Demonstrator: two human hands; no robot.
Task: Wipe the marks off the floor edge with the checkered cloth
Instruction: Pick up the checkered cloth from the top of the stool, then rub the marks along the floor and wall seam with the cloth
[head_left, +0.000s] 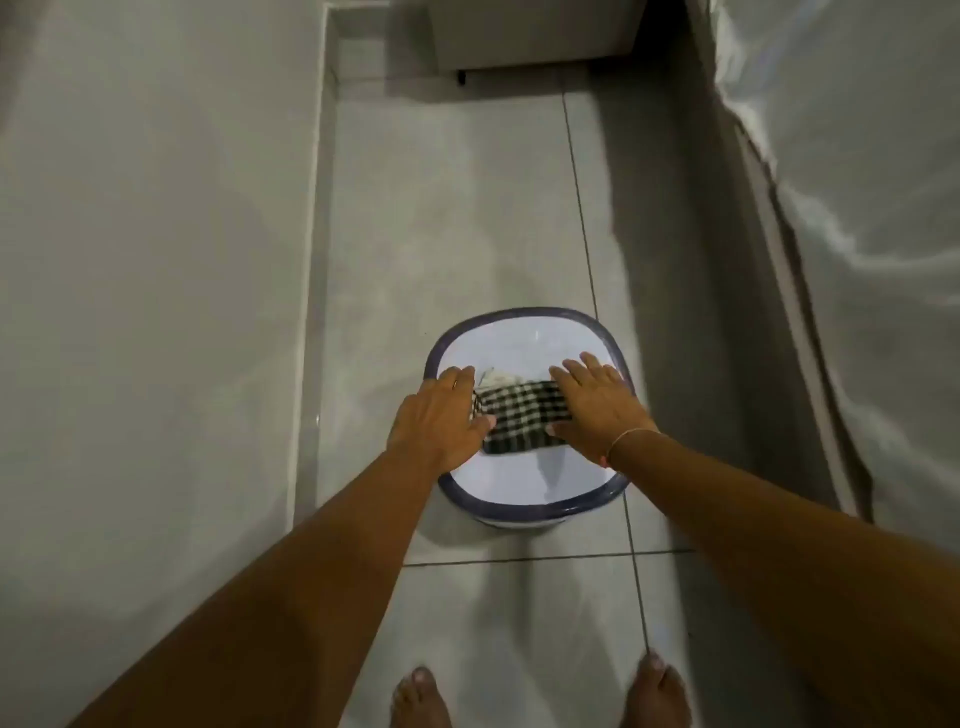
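We see the checkered cloth (522, 418) lying folded in the white basin (524, 319), spanning the gap between our two hands; the left hand (441, 418) rests flat with its fingers spread on the cloth's left end, and the right hand (597, 410) lies the same way on the right end, neither closed around anything; we judge the cloth soft, limp and light, perhaps damp, though we cannot tell; it will sag and unfold if lifted by one corner, so we would pinch both short ends under our palms; the floor edge (311, 332) runs well out past the left hand.
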